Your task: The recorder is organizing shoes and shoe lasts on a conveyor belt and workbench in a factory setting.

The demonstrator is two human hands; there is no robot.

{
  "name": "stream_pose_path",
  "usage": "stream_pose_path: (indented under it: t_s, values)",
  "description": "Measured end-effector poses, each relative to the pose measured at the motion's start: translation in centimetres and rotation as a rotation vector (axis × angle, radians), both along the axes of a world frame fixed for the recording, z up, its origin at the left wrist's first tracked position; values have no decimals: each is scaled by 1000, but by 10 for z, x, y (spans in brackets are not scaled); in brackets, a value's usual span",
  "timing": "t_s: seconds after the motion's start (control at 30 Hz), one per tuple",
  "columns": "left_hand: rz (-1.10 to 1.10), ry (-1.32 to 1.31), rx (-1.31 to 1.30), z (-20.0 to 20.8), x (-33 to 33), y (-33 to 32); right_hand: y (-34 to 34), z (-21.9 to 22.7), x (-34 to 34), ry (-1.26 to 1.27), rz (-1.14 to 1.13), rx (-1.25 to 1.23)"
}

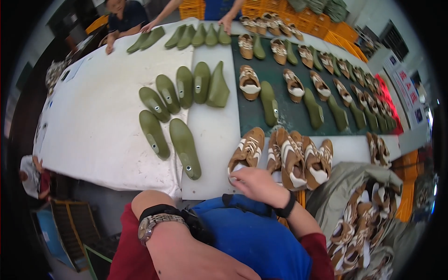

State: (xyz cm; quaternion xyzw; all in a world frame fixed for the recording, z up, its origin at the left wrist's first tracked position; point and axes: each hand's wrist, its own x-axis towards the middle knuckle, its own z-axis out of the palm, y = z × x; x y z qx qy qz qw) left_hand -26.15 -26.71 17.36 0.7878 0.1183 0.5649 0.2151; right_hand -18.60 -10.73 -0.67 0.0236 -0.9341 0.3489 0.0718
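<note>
My right hand (255, 185), with a black band at the wrist, is closed on the heel of a brown sneaker (249, 148) with white stripes and laces. A white patch shows in its opening, beside my fingertips. Just right of it stand several more brown sneakers (290, 156), heels toward me. My left hand (200, 259) is close in front of my blue apron (252, 238), beyond the wrist with the watch. Its fingers are hidden, so what it holds cannot be seen. Several green shoe lasts (184, 144) lie left of the held sneaker.
Across a green mat (322, 122), sneakers and lasts lie in rows. More lasts (211, 36) line the far edge, by another person's hands (227, 22). A grey sack (326, 198) of sneakers stands at my right. White sheeting (102, 126) covers the table's left.
</note>
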Motion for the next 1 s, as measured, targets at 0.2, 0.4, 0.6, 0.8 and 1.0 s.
stream_pose_path:
  t_s: [0.2, 0.4, 0.6, 0.8, 1.0]
  values:
    - [394, 145, -537, -60, -93, -22, -2, -44, 42, -199, 99, -63]
    - [1844, 501, -885, -250, -266, -76, 24, -65, 116, -228, -310, 27]
    - [1912, -88, -1125, -371, -296, -109, 14, -74, 120, -233, -338, -123]
    - [1938, -16, -1000, -350, -223, -97, 16, -69, 97, -278, -276, -96]
    - [1708, -8, -1233, -328, -138, -102, 18, -70, 72, -257, -196, -74]
